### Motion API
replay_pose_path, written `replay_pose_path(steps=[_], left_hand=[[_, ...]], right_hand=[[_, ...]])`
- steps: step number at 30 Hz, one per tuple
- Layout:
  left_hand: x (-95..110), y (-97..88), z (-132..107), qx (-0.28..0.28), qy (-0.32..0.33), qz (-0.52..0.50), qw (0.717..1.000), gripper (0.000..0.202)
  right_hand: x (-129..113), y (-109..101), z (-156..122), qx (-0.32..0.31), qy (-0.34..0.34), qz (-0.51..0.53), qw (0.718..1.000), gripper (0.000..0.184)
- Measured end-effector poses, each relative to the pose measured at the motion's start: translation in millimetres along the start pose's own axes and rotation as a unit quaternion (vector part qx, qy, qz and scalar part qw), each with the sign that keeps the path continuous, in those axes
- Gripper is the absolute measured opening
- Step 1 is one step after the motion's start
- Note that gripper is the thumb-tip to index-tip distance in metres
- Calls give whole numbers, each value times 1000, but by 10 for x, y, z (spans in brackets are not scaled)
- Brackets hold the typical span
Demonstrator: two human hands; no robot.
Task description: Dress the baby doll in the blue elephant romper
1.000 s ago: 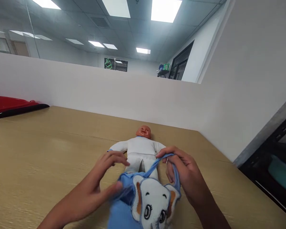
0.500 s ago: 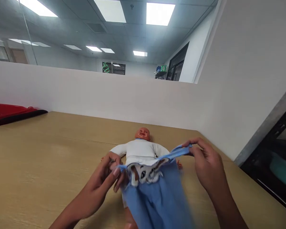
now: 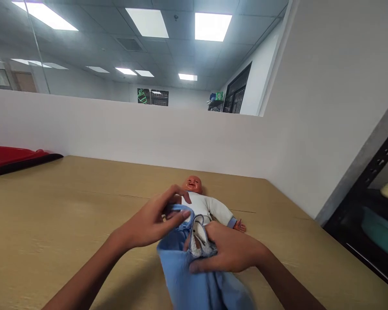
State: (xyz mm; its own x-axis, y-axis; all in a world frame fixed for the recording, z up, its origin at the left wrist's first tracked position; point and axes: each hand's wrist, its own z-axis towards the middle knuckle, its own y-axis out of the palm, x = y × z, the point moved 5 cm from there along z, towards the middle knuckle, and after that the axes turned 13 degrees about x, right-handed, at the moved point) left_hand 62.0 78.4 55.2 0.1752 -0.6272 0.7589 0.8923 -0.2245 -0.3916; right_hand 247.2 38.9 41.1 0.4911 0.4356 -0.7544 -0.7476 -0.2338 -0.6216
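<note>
A baby doll [image 3: 193, 184] in a white long-sleeved top lies face up on the table, its head toward the wall. Over its lower body I hold light blue baby overalls [image 3: 194, 275] with a white animal-face patch on the bib. My left hand [image 3: 155, 219] is closed round a blue strap by the doll's chest. The bib is folded in my right hand [image 3: 231, 247], its fingers partly inside the opening and thumb on the outside. The doll's legs and one arm are hidden behind the cloth and my left hand.
The wooden table [image 3: 67, 215] meets a low white wall [image 3: 132, 133] with glass above it. A red object with a black rim [image 3: 16, 158] sits at the far left. On the right, a black metal shelf [image 3: 371, 172] holds a teal container [image 3: 381, 232].
The overalls were stretched wide between both hands; now my hands are close together. My right hand moved left from the strap to the bib, and my left hand moved up and right with a strap.
</note>
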Motion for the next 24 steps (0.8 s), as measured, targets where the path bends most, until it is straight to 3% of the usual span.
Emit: replay_pose_path(steps=[4,7,9,13,16,18,21,24], left_hand=[[-94,-8,-98,-88,-17,-53,995,54],[-162,-5,-159,-93,-26,-87,992,45],[-227,4,-172,-90,-61,-116,987,43],[-409,-47,-143,-43,-109,-81,990,49],[-541,-39,-146,-75,-126,-70,987,51],[-588,12,-192,-131,-123,-115,977,63],[-648,114,-347,-188,-138,-176,956,79],[-689,236,-539,-156,-181,-273,932,68]], right_hand=[[-48,-63,55,98,-1,38,994,36],[-36,-122,83,112,17,107,988,42],[40,-129,82,61,43,113,991,52],[189,-37,-29,-129,108,119,979,78],[213,80,-116,-207,125,138,961,63],[231,153,-112,-186,104,175,961,52],[416,234,-69,-71,119,242,960,55],[710,316,-92,48,230,287,929,64]])
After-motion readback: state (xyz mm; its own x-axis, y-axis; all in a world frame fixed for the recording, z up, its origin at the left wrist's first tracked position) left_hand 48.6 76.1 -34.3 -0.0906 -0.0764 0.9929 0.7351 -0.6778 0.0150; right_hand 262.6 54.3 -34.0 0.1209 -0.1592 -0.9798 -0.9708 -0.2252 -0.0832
